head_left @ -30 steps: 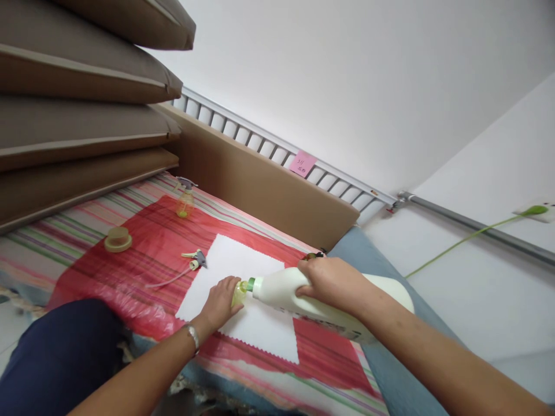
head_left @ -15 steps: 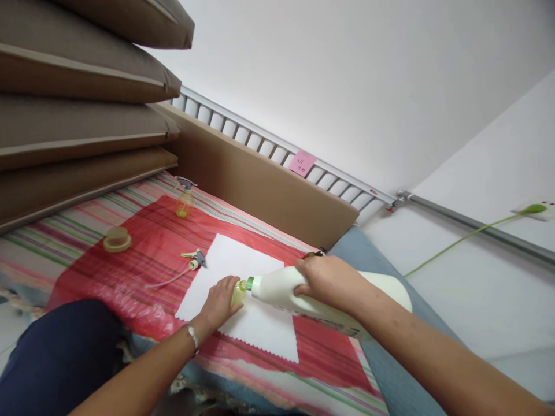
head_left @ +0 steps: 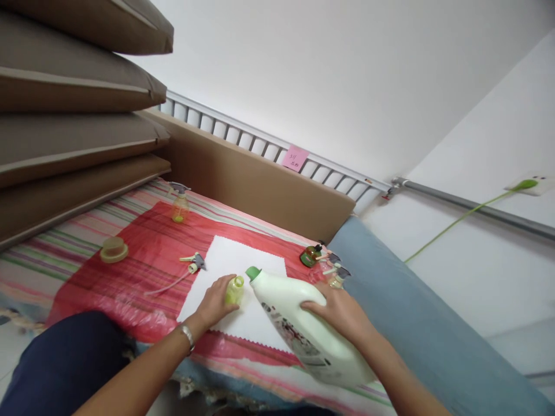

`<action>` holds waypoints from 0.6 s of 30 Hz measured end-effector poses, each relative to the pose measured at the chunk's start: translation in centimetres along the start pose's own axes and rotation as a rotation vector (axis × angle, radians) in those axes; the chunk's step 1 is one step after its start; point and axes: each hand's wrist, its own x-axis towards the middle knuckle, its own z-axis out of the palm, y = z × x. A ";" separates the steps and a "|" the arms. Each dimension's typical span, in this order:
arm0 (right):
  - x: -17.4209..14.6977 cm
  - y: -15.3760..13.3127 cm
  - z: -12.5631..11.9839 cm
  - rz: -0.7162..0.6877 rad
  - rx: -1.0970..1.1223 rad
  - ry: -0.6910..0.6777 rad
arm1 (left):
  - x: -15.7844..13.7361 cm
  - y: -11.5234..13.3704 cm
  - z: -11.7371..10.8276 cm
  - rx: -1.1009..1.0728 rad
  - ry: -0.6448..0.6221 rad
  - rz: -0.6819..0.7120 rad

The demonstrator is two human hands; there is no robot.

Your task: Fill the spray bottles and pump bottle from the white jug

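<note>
Over the white scallop-edged sheet (head_left: 260, 260), my left hand (head_left: 215, 301) is wrapped round a small yellow-green bottle (head_left: 235, 292) with an uncovered mouth. My right hand (head_left: 340, 306) grips the handle of a large pale-green detergent bottle (head_left: 303, 323). That bottle leans with its green-rimmed mouth (head_left: 252, 271) up and to the left, close to the small bottle's neck but apart from it. A loose spray head (head_left: 196, 263) with a thin tube lies left of the sheet. Behind the large bottle stand a dark green pump bottle (head_left: 310, 255) and spray bottles (head_left: 337, 279), partly hidden.
Red plastic film (head_left: 151, 248) covers part of a striped cloth. A spray bottle (head_left: 179, 209) stands at the back left, and a yellowish cap (head_left: 114, 249) lies left. Stacked brown cushions (head_left: 78, 138) rise at left; a brown board (head_left: 255, 179) runs behind, before a radiator (head_left: 234, 136).
The large bottle has tipped back from the small bottle's mouth, its base now lower and nearer me. The small bottle stays in my left hand. The view has shifted slightly.
</note>
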 end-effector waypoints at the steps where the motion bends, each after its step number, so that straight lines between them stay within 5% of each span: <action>1: 0.0 0.7 0.6 0.042 0.095 0.034 | 0.0 -0.1 0.0 -0.015 0.012 0.003; 5: 0.6 2.1 2.2 0.256 0.448 0.220 | 0.0 -1.2 -0.2 -0.068 0.111 -0.010; 9: 2.9 1.7 3.8 0.307 0.636 0.319 | -0.5 -2.9 -1.2 -0.090 0.199 -0.057; 18: 14.0 -2.4 8.7 0.376 0.833 0.544 | -2.7 -4.6 -2.0 -0.086 0.114 -0.095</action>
